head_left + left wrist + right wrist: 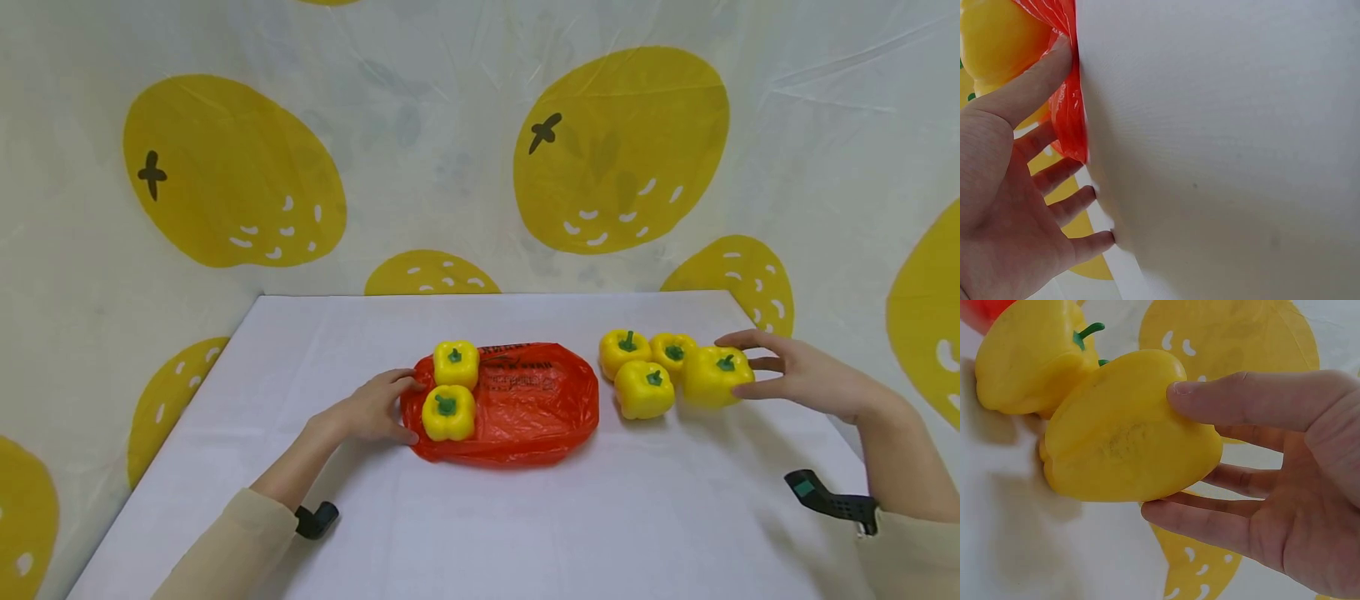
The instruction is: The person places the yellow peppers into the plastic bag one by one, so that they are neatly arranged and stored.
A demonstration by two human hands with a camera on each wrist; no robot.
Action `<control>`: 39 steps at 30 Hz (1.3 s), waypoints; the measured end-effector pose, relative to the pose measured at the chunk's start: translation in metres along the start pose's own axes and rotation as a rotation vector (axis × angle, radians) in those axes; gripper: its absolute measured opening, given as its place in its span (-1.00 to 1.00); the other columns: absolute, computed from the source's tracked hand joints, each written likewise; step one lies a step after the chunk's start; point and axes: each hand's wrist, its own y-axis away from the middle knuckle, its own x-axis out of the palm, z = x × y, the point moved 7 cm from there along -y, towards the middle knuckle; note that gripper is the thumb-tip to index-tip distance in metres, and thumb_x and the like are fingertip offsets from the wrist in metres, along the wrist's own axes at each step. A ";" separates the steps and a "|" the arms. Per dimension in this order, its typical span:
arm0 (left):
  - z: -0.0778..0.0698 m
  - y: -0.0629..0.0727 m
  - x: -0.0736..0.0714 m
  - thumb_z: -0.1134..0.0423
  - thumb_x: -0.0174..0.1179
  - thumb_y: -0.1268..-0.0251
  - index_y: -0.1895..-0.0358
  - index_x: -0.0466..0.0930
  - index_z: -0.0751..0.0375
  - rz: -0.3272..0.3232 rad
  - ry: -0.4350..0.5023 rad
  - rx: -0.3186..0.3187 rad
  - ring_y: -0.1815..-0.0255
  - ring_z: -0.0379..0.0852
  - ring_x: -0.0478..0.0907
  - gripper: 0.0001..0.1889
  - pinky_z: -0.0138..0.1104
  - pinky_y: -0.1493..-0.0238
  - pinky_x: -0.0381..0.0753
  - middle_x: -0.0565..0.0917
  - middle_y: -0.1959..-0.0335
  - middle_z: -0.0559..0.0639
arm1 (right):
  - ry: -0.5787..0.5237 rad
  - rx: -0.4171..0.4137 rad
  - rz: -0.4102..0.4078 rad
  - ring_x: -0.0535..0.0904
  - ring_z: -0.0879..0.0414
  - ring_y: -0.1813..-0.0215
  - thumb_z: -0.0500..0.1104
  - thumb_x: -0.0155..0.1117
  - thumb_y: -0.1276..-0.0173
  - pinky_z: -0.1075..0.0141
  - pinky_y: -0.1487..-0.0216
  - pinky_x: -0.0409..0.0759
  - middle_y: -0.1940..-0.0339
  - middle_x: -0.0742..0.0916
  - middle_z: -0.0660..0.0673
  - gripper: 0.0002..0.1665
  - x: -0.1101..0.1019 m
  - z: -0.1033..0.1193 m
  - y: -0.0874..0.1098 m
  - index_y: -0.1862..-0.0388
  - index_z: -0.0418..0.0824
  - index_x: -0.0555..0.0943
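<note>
Yellow bell pepper in the right hand — pinched between thumb and fingers, the arm reaching in from the right — is just beside three other peppers toward the right of the table. The left hand, fingers spread, touches the red bag's left edge. The held pepper looks glossy and blocky, green-stemmed, with a greyish scuff.

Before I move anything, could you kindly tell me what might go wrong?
The right hand holds a yellow pepper by one side, so it might slip. Moved left, it could knock the three peppers beside it. The left hand is at the red bag's edge, so a tug might topple the two peppers on it.
</note>
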 end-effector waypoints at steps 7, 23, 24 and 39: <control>0.000 0.000 -0.001 0.12 0.59 -0.04 -0.39 0.47 0.12 0.004 0.000 0.000 -0.56 0.27 0.14 -0.21 0.22 -0.38 0.36 0.26 -0.55 0.23 | -0.015 -0.007 -0.023 0.33 -0.54 -0.33 -0.12 0.40 -0.43 -0.40 -0.11 0.52 -0.45 0.38 -0.42 -0.22 -0.009 0.008 0.001 -0.50 -0.27 0.28; 0.002 -0.001 0.001 0.12 0.59 -0.04 -0.40 0.46 0.12 0.004 0.000 -0.002 -0.56 0.26 0.13 -0.20 0.22 -0.40 0.33 0.25 -0.55 0.22 | -0.013 -0.022 -0.099 0.28 -0.50 -0.39 -0.04 0.37 -0.47 -0.51 -0.15 0.38 -0.55 0.28 -0.40 -0.18 -0.014 0.044 -0.008 -0.56 -0.23 0.25; 0.001 -0.001 0.001 0.11 0.59 -0.04 -0.40 0.46 0.12 0.004 0.000 -0.002 -0.56 0.26 0.13 -0.20 0.22 -0.40 0.32 0.25 -0.56 0.22 | -0.018 -0.021 -0.102 0.28 -0.50 -0.39 -0.03 0.38 -0.46 -0.52 -0.15 0.38 -0.55 0.28 -0.39 -0.18 -0.014 0.046 -0.010 -0.56 -0.21 0.25; 0.002 0.000 0.001 0.10 0.59 -0.04 -0.41 0.46 0.11 -0.002 0.004 0.004 -0.56 0.27 0.12 -0.19 0.24 -0.40 0.31 0.25 -0.56 0.21 | -0.041 -0.041 -0.152 0.36 -0.45 -0.39 0.08 0.42 -0.42 -0.37 -0.18 0.50 -0.51 0.38 -0.34 -0.13 0.003 0.074 -0.038 -0.57 -0.18 0.30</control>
